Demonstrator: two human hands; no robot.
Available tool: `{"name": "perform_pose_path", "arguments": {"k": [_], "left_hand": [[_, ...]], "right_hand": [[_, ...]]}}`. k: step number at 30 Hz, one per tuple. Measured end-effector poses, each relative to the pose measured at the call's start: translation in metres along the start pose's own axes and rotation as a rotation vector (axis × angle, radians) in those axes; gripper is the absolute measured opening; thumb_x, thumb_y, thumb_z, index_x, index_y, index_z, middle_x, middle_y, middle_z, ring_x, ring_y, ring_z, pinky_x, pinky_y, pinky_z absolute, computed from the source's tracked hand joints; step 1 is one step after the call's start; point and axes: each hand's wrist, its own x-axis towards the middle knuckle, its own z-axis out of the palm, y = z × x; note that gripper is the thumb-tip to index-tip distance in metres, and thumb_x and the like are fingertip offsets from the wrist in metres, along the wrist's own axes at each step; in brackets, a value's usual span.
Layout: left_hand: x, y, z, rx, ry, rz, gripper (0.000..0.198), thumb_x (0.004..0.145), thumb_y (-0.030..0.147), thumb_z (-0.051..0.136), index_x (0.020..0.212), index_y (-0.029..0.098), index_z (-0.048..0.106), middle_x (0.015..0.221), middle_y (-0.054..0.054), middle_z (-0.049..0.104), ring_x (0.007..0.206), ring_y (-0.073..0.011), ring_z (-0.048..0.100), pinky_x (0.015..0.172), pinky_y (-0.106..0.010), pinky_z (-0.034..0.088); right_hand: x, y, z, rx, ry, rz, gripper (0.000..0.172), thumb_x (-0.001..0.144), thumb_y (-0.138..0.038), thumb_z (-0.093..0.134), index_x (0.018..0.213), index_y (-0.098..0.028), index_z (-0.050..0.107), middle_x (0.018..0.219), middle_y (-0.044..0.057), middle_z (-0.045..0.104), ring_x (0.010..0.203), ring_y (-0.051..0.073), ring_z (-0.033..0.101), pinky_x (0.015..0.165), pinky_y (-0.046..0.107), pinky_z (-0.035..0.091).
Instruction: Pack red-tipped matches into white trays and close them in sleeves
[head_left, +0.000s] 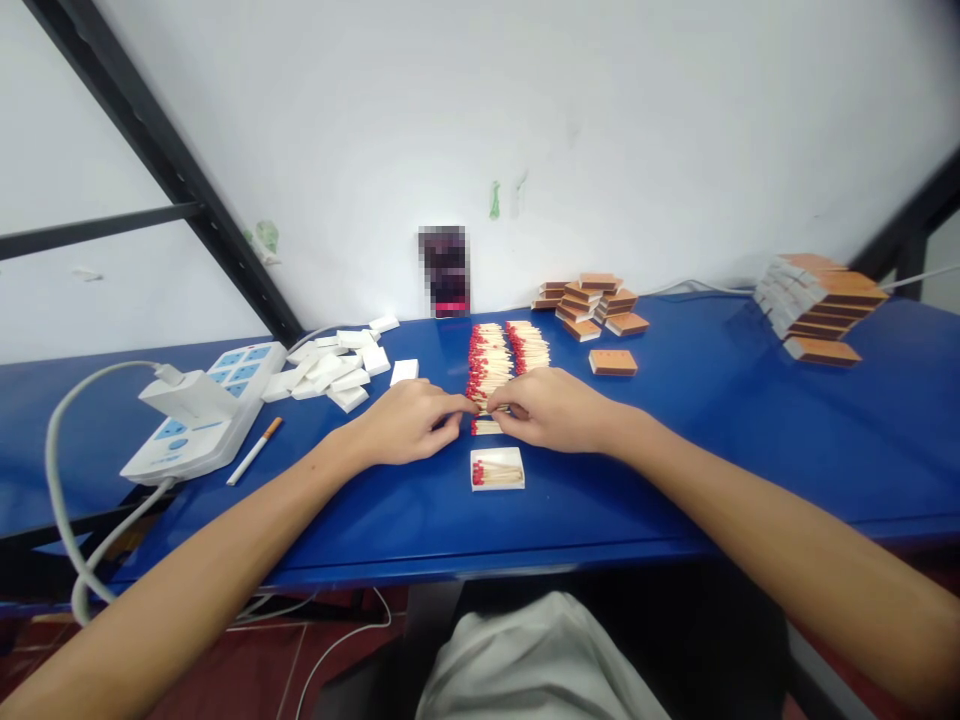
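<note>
Red-tipped matchsticks (pixel 491 362) lie in two long piles on the blue table, with a few in a small group (pixel 486 427) at the near end. At the near part of the left pile, my left hand (pixel 409 422) touches the match heads with its stretched index finger; its thumb is apart from that finger. From the other side, my right hand (pixel 553 410) has bent fingers pinched at the wooden ends of matches, partly hiding them. Just in front of both hands sits a white inner matchbox tray (pixel 498 482) holding several matches, heads to the left.
White matchbox trays (pixel 330 366) are heaped at left, beside a power strip (pixel 202 410) and a cigarette (pixel 255 450). Orange-brown matchbox sleeves (pixel 589 300) and a larger stack of them (pixel 821 300) stand at right. A blurred phone-like object (pixel 444 272) leans on the wall.
</note>
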Motion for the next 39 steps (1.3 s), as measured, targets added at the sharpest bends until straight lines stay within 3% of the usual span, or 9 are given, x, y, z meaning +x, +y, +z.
{"name": "perform_pose_path", "arguments": {"k": [33, 39], "left_hand": [[0.0006, 0.0002, 0.0013, -0.016, -0.03, -0.001, 0.036, 0.093, 0.019, 0.045, 0.121, 0.023, 0.067, 0.073, -0.001, 0.069, 0.063, -0.0158, 0.061, 0.066, -0.027, 0.041], [0.0007, 0.0007, 0.0017, -0.016, -0.027, -0.004, 0.033, 0.093, 0.02, 0.044, 0.116, 0.022, 0.069, 0.071, -0.001, 0.068, 0.062, -0.0158, 0.06, 0.066, -0.028, 0.041]], "right_hand": [[0.0004, -0.0022, -0.0005, -0.015, 0.007, -0.006, 0.026, 0.09, -0.023, 0.048, 0.071, -0.018, 0.064, 0.063, 0.0, 0.061, 0.056, 0.011, 0.043, 0.056, 0.026, 0.023], [0.0009, 0.0, 0.0003, -0.042, 0.041, 0.023, 0.022, 0.089, -0.022, 0.048, 0.079, -0.019, 0.067, 0.067, 0.001, 0.065, 0.059, 0.012, 0.047, 0.057, 0.026, 0.023]]}}
